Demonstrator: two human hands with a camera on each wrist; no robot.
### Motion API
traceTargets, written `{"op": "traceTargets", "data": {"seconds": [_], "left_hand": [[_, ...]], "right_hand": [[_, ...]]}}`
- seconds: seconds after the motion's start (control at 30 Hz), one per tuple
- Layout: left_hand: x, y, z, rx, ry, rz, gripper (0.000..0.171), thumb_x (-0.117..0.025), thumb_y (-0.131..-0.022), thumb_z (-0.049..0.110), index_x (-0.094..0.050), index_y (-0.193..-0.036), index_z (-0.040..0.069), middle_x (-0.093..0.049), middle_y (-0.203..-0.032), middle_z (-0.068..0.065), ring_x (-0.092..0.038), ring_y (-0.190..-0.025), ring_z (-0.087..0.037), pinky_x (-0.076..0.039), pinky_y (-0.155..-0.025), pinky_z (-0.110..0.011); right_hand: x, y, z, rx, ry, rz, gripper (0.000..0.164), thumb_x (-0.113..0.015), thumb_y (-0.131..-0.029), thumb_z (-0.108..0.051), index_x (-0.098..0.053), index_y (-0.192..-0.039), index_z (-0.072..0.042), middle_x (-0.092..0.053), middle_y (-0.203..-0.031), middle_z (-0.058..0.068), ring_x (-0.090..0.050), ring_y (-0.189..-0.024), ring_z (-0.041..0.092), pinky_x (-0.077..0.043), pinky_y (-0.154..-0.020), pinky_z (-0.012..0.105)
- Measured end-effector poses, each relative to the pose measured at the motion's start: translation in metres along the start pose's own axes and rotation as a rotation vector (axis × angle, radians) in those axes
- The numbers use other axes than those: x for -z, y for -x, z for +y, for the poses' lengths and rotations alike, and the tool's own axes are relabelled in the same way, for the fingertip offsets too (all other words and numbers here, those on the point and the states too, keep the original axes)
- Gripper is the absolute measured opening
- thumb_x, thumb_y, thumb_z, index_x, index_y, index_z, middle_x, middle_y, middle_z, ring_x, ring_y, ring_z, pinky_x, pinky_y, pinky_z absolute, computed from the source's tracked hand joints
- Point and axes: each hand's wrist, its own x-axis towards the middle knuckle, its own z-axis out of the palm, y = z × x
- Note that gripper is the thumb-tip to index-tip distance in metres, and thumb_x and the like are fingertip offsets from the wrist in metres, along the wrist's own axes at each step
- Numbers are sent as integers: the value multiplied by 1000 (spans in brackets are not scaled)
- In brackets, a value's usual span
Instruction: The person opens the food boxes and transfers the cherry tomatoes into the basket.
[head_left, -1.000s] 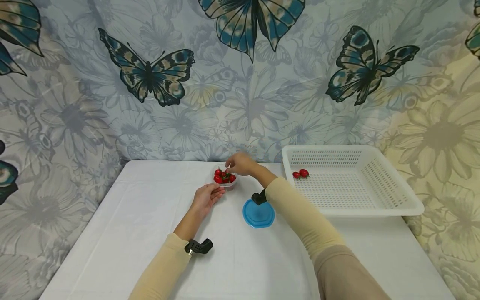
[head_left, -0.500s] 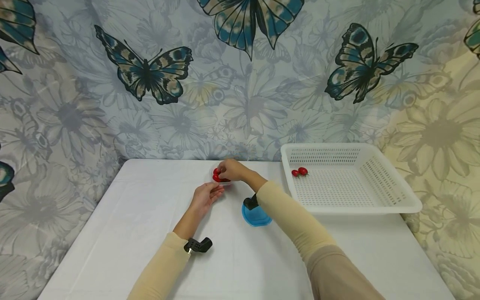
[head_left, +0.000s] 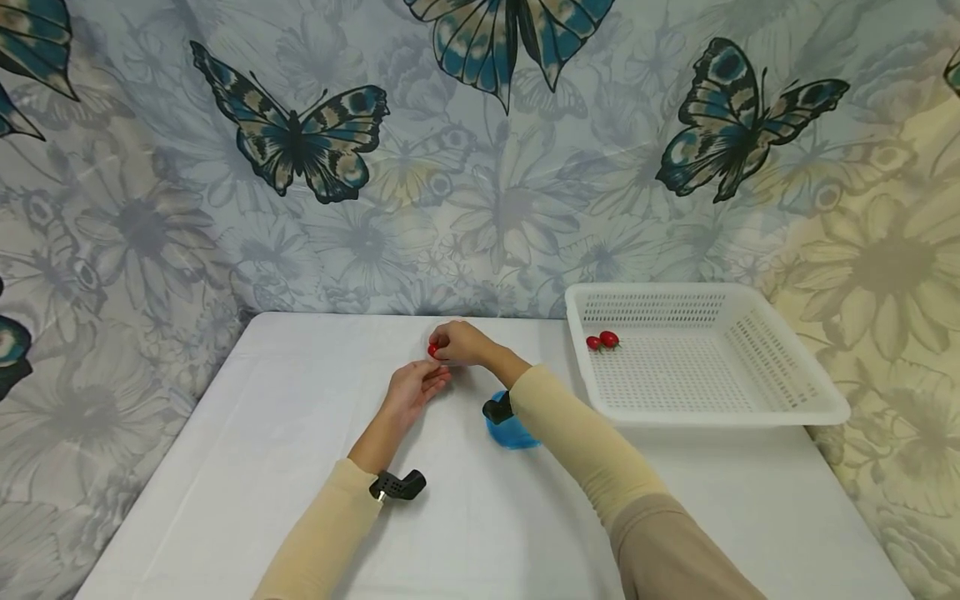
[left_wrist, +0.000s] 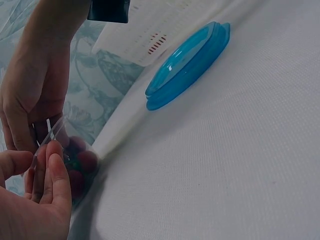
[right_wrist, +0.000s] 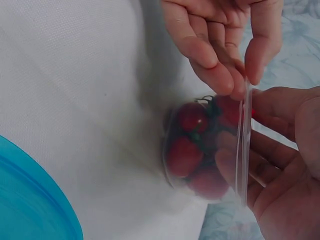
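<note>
At the left, I'm seeing the left hand pinching the rim of a clear container — the right wrist view is showing thumb and fingers on either side. In the head view the right hand is covering most of the container; the wrist views are revealing red tomatoes clustering inside. The right hand is reaching its fingers in, but I'm not able to tell whether they are gripping one. Nearer and to the right, a blue lid is lying on the white table, the black wrist camera and right sleeve partly hiding it; only the left wrist view is showing it whole. At the far right, a white basket is holding two loose tomatoes — the left wrist view is cutting it off.
</note>
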Motion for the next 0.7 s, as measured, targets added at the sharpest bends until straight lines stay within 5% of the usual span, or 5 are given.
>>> {"op": "traceTargets", "data": {"seconds": [0.7], "left_hand": [[0, 2, 0, -26, 2, -16, 9, -52, -98, 6, -56, -102, 0, -70, -79, 0, -70, -75, -8, -57, -72, -18]], "right_hand": [[-4, 0, 3, -17, -110, 26, 17, -70, -88, -11, -67, -105, -6, -71, -97, 8, -63, -89, 16, -51, -81, 25]]}}
